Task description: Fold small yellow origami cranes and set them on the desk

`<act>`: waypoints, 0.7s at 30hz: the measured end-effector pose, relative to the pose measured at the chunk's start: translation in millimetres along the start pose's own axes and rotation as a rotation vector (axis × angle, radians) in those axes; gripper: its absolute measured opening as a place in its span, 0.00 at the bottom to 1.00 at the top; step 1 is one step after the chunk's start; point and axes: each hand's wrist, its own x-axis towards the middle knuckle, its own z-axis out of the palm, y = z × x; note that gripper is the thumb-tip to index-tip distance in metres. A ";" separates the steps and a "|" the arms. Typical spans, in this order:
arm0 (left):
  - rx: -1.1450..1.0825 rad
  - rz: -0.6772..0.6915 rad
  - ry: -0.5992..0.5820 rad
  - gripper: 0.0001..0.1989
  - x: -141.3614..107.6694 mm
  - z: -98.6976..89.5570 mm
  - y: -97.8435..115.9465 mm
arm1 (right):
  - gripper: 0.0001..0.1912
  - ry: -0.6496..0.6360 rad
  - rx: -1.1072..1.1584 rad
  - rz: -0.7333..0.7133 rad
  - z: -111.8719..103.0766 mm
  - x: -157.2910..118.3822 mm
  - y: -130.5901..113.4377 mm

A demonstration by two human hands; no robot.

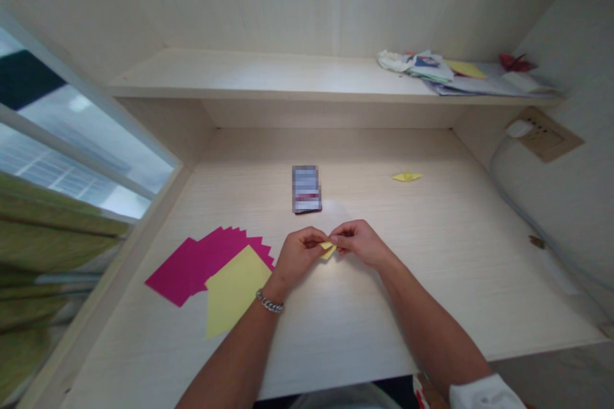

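Observation:
A small folded piece of yellow paper (328,250) is pinched between both hands above the desk, near its middle. My left hand (302,254) closes its fingers on the left side of the paper, and a chain bracelet circles that wrist. My right hand (359,243) holds the paper's right edge with thumb and fingertips. Left of my left hand lie fanned magenta sheets (180,268) with a flat yellow sheet (235,291) partly over them, its right side next to my left wrist. Farther back at the right sits a small folded yellow paper figure (407,176).
A phone (306,189) lies beyond my hands on the desk (355,326). Papers (460,80) and a red folded piece (517,64) rest on the shelf (268,77). A cable runs down the right wall from a socket (547,134). Green curtains hang at left.

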 end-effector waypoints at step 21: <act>-0.105 -0.141 -0.015 0.10 5.1 -2.0 -6.5 | 0.08 0.164 -0.217 -0.045 6.0 -0.6 3.3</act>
